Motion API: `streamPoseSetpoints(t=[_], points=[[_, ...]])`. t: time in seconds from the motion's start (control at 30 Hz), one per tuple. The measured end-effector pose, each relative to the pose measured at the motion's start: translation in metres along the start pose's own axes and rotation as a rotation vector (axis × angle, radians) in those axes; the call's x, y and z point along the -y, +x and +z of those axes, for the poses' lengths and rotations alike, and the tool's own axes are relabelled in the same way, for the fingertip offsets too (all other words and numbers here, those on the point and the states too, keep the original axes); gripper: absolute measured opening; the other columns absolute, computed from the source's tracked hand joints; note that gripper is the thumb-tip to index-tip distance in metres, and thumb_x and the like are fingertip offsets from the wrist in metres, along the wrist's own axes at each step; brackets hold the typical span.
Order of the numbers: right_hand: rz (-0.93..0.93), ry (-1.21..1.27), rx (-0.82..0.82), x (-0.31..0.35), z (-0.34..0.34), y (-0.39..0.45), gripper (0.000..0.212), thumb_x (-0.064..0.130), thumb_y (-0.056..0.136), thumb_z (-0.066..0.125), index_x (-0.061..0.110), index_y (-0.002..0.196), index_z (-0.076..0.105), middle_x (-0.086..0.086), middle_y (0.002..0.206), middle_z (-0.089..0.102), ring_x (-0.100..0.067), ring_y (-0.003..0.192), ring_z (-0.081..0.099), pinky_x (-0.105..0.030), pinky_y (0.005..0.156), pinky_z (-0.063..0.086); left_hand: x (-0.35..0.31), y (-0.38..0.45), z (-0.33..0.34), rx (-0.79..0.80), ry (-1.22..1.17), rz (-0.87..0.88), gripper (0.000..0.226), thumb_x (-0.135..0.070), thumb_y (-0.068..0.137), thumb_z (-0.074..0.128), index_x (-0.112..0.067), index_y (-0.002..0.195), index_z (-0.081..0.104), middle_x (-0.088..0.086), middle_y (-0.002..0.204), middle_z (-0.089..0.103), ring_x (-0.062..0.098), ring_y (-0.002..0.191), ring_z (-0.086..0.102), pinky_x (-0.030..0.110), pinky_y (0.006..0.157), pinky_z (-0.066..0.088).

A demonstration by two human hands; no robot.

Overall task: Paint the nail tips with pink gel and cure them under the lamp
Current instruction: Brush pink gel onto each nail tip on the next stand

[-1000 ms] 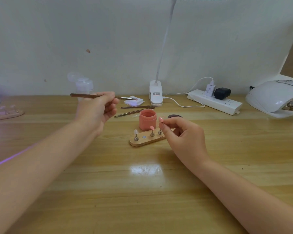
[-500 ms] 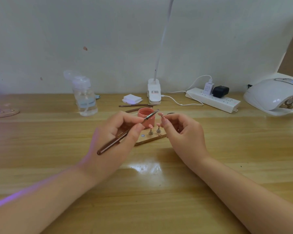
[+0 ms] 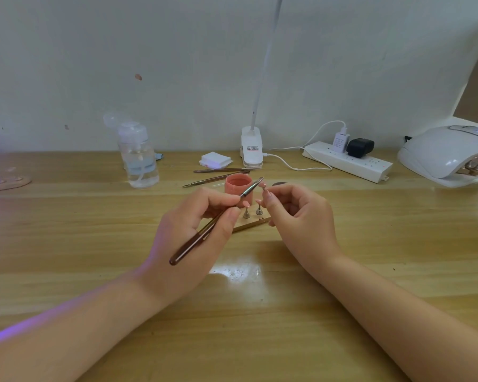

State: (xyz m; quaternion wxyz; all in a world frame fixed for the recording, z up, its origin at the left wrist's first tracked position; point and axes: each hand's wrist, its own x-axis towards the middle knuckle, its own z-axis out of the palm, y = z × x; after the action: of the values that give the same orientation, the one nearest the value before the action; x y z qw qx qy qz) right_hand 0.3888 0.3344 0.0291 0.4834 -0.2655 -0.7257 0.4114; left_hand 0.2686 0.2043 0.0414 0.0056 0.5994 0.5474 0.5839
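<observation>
My left hand grips a brown-handled gel brush like a pen, its bristle end up against a small pink nail tip. My right hand pinches that tip's stand between thumb and fingertips, raised above the wooden holder. Two more tips on metal stands sit upright on the holder. The open pink gel jar stands just behind my hands. The white curing lamp sits at the far right with another holder inside its mouth.
A clear pump bottle stands at the back left. Two spare brushes, white wipes, a clip desk lamp and a power strip line the back. Another nail holder lies at the far left edge.
My left hand came down from the upper left with the brush and brought its tip to the nail tip. My right hand lifted the tip slightly off the holder.
</observation>
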Motion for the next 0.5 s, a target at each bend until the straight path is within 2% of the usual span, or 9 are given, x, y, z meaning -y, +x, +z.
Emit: streamPoseSetpoints(t=[0.13,0.3,0.5], points=[[0.004,-0.002,0.001,0.0003,0.0008,-0.0001,0.008,0.015,0.089,0.067,0.023,0.087,0.069,0.0,0.078,0.072,-0.023,0.065,0.067,-0.045,0.068,0.056,0.002,-0.0004,0.0009,0.007,0.002,-0.018,0.015,-0.023,0.089,0.061,-0.036,0.098,0.061,-0.026,0.095,0.07,-0.005,0.091,0.066,0.006,0.076,0.045],[0.012,-0.005,0.007,-0.0008,-0.0002,0.0006,0.005,0.014,0.089,0.067,0.014,0.093,0.07,0.002,0.078,0.072,-0.013,0.06,0.068,-0.032,0.065,0.056,-0.0004,0.0009,0.0002,-0.037,-0.036,0.012,0.011,-0.031,0.09,0.056,-0.036,0.099,0.06,-0.028,0.095,0.07,-0.004,0.091,0.066,0.006,0.076,0.046],[0.001,0.001,0.009,0.0002,-0.0002,0.0003,0.006,0.013,0.089,0.067,0.019,0.091,0.069,0.002,0.079,0.072,-0.011,0.061,0.068,-0.024,0.06,0.051,0.0019,-0.0005,0.0003,0.002,-0.042,-0.027,0.011,-0.036,0.088,0.055,-0.037,0.097,0.061,-0.026,0.095,0.071,-0.004,0.09,0.066,0.007,0.076,0.046]])
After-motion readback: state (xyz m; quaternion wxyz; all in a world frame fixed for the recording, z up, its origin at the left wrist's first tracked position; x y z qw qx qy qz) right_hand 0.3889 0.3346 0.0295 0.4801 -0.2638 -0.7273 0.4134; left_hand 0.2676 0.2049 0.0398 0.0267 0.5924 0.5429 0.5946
